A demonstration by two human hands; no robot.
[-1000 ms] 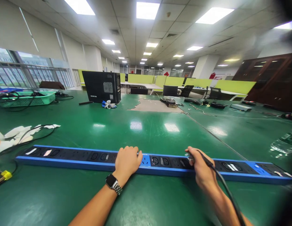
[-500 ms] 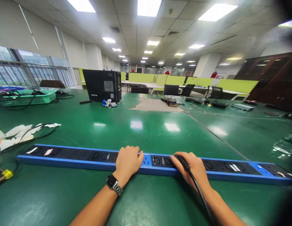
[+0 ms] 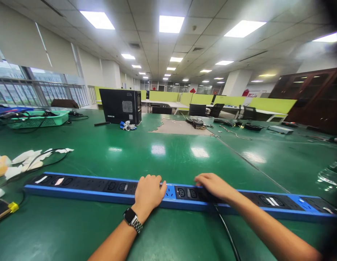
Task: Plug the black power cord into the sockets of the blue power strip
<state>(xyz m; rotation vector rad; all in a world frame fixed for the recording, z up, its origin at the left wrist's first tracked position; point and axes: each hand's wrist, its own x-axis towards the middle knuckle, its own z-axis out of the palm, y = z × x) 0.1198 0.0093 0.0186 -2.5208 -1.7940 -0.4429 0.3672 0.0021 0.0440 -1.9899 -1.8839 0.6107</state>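
Note:
A long blue-and-black power strip (image 3: pixel 98 195) lies across the green table in front of me, with several sockets along its top. My left hand (image 3: pixel 149 190) is closed over its middle, beside a blue socket section; a watch is on that wrist. Right of it, my right hand (image 3: pixel 213 185) arches over the strip with curled fingers. A black power cord (image 3: pixel 224 224) runs from under this palm toward the near table edge. Its plug end is mostly hidden beneath the hand, against the strip's top. Whether the plug sits in a socket cannot be seen.
At the left lie white gloves (image 3: pixel 29 159) with a black cable, and a green basket (image 3: pixel 43 119) of cords. A black computer case (image 3: pixel 116 105) stands farther back beside blue-and-white gloves (image 3: pixel 127 125). Electronic parts (image 3: pixel 197 122) and a clear plastic item (image 3: pixel 331 174) are toward the right.
My right hand has turned over the cord and reached slightly farther across the strip, its forearm swinging out to the right. My left hand keeps its place. The view has tilted up slightly.

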